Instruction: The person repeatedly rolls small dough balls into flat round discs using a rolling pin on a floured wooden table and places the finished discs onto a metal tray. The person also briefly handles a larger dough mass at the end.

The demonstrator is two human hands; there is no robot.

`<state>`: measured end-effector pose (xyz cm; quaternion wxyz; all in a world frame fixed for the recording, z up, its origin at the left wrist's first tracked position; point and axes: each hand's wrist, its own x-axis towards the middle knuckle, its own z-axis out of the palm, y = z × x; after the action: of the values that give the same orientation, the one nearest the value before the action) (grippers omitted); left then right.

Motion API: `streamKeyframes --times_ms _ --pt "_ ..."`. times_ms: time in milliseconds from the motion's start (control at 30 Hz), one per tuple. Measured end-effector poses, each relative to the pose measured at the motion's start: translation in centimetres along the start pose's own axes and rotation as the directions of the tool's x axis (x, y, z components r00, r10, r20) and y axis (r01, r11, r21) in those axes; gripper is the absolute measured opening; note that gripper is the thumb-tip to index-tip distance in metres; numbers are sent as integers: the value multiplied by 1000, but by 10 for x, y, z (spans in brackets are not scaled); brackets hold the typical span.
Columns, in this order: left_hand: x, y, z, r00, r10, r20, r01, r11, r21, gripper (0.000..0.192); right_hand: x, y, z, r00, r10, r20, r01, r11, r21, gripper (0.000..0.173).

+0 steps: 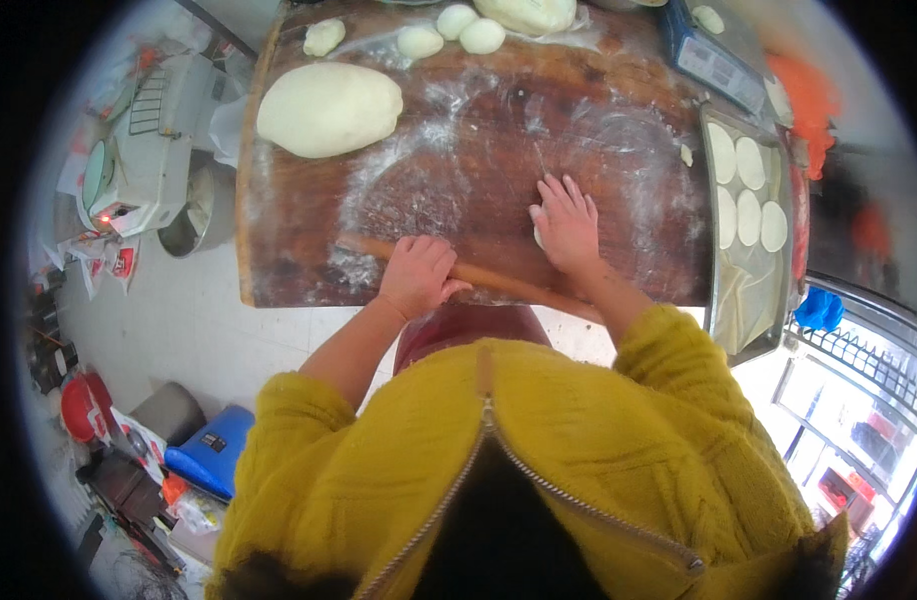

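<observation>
My left hand [419,275] is closed around a wooden rolling pin [496,280], which lies aslant along the near edge of the floured wooden table [496,112]. My right hand [567,223] rests palm down on the tabletop, over a small piece of pale dough [538,237] that shows only at its left side. A large flattened oval of dough [329,109] lies at the far left. Beyond the middle are several small dough balls [482,36] and a larger dough lump [530,13].
A metal tray [745,307] holding several flat dough ovals [749,217] stands along the table's right side. A blue scale [717,67] is at the back right. Left of the table stand a metal pot [203,214] and a white appliance [162,150]; a blue bin [215,451] is at lower left.
</observation>
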<state>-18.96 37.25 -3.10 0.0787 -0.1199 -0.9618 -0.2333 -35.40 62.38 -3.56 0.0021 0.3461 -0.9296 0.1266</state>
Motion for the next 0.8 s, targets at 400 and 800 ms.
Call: streamKeyframes --times_ms 400,800 --pt "74 35 -1 1000 -4 -30 6 998 60 47 45 3 -49 985 -17 173 -105 732 674 52" --pt "245 -8 20 953 -182 -242 276 852 444 62 77 116 -3 943 298 -146 -321 930 -178 64"
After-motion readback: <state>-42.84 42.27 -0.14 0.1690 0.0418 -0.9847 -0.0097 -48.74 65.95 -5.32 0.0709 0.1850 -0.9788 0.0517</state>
